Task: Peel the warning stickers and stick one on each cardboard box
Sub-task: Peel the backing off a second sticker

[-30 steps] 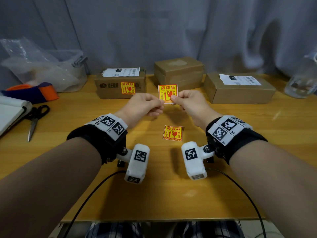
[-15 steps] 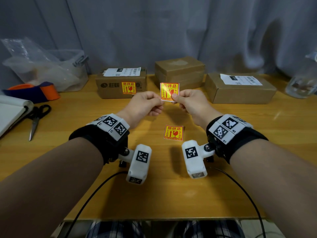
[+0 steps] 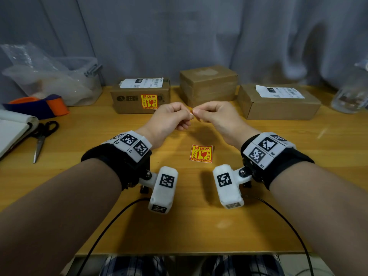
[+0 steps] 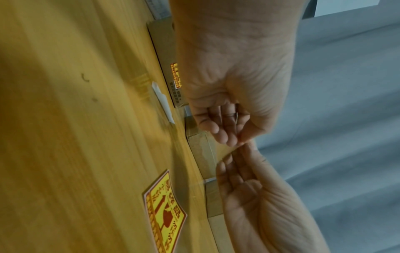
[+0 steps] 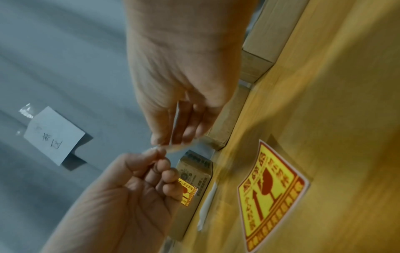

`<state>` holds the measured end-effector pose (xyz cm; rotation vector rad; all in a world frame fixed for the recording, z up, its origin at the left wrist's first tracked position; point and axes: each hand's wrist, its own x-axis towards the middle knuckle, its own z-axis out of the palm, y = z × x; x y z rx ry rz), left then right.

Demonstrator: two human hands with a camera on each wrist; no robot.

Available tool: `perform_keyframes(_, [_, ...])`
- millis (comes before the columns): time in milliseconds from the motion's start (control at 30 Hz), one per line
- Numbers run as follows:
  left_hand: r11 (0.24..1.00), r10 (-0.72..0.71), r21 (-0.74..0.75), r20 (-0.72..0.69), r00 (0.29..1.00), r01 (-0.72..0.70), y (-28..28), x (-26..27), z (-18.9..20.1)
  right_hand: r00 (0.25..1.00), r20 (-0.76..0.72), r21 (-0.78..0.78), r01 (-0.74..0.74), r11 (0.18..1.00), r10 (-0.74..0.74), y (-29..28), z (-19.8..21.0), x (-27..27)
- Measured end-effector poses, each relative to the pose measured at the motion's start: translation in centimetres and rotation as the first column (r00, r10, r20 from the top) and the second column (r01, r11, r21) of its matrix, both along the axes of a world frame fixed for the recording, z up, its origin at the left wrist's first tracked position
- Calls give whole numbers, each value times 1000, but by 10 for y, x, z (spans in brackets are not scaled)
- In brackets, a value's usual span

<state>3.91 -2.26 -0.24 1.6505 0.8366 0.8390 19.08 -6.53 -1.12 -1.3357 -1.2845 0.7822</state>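
On the wooden table (image 3: 99, 176) three cardboard boxes line the back edge, within reach for labelling. The left box (image 3: 127, 104) already carries a red-and-yellow sticker; the middle box (image 3: 209, 84) and right box (image 3: 278, 106) look bare. A spare warning sticker (image 3: 201, 153), headed 易碎品, lies flat between the wrists. The left hand (image 3: 169, 120) and right hand (image 3: 215, 118) meet above it, thumbs and forefingers clamped on a held sticker (image 3: 191, 112) seen edge-on, probably working its backing loose. Shipping-label print is too small to read.
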Motion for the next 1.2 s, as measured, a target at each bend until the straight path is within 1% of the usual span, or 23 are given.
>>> perform_keyframes(67, [1000, 3, 7, -9, 1000, -3, 0, 0, 0, 995, -36, -20, -89, 996, 88, -3, 3, 0])
perform_keyframes(133, [1000, -3, 22, -24, 1000, 4, 0, 0, 0, 991, -63, -44, -119, 992, 116, -3, 3, 0])
perform_keyframes(300, [997, -32, 69, -75, 997, 37, -4, 1, 1, 992, -80, -58, -104, 993, 99, -4, 4, 1])
perform_keyframes(567, [998, -13, 61, -88, 996, 18, -3, 2, -1, 993, -12, -61, -120, 991, 120, -6, 7, -1])
perform_keyframes(700, [999, -5, 52, -103, 995, 11, -3, 2, 0, 997, -7, -12, -77, 997, 77, -5, 4, -3])
perform_keyframes(767, [998, 6, 56, -113, 994, 0, -3, 3, 0, 998, 26, 21, -53, 998, 52, -5, 3, -5])
perform_keyframes(867, [998, 16, 57, -116, 993, -10, -4, 2, 1, 996, 62, 30, -61, 998, 59, -4, 3, -8])
perform_keyframes(967, [999, 5, 42, -114, 993, 0, -4, 0, 3, 996, 26, 16, -88, 996, 88, -3, 2, -7])
perform_keyframes(1067, [999, 9, 35, -115, 993, -5, -4, 0, 4, 998, -12, 9, -69, 998, 69, -3, 3, -7])
perform_keyframes(1200, [999, 21, 30, -106, 994, -18, -3, 0, 4, 998, -14, 6, -57, 998, 57, -3, 6, -8])
